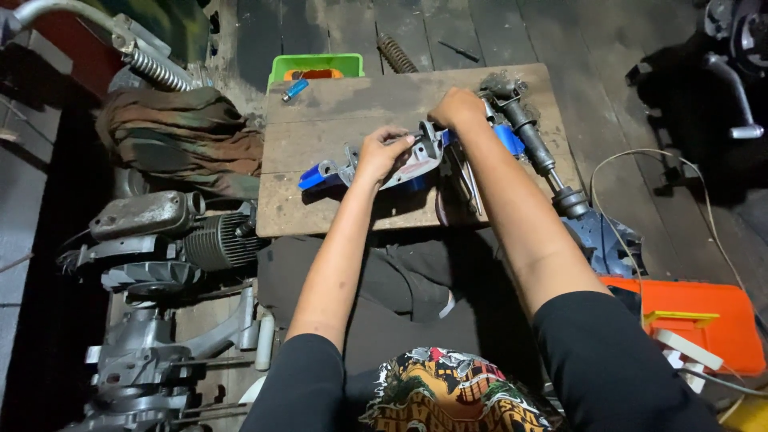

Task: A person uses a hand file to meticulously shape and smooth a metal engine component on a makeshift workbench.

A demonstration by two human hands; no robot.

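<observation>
Metal, rigid and likely heavy, the bracket (404, 164) lies mid-table near the front edge, left hand (382, 152) pinching its upper rim, right hand (456, 108) curled shut on its far end beside the shaft (532, 148).

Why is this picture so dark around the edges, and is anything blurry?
Head view: light falls mainly on the worn wooden board, so the left hand, right hand and grey metal bracket they grip show sharp; the corners sink into shadow, hiding detail beside the finned grey engine; no strong glare, only slight softness at the bottom.
</observation>
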